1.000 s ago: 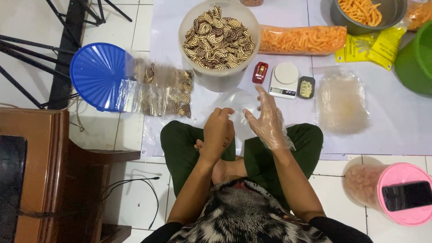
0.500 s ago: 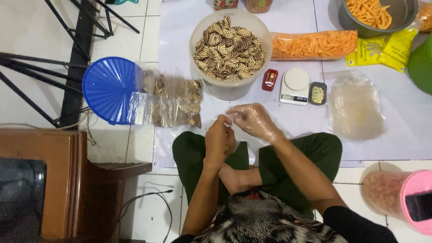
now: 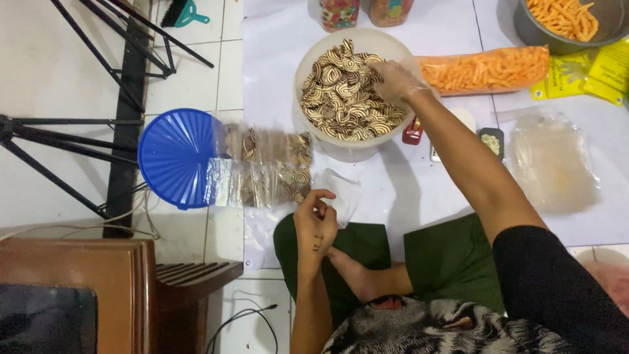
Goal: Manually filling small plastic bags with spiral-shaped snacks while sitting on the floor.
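While left hand pinches clear bag, blue lid alongside.

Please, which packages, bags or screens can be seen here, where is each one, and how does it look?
Orange snack bag: right of the big tub, long, clear.
Yellow packets: top right, flat.
Filled clear bags: beside the blue lid, swirl snacks inside.
Empty clear bags: right, flat stack.
Dark screen: bottom left.

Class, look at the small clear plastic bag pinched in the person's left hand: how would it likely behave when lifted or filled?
The small clear plastic bag looks thin and crumpled, so it is probably floppy and very light. Its glossy film may be slippery, which may be why the left hand pinches its edge. Unsupported, it would likely sag shut.
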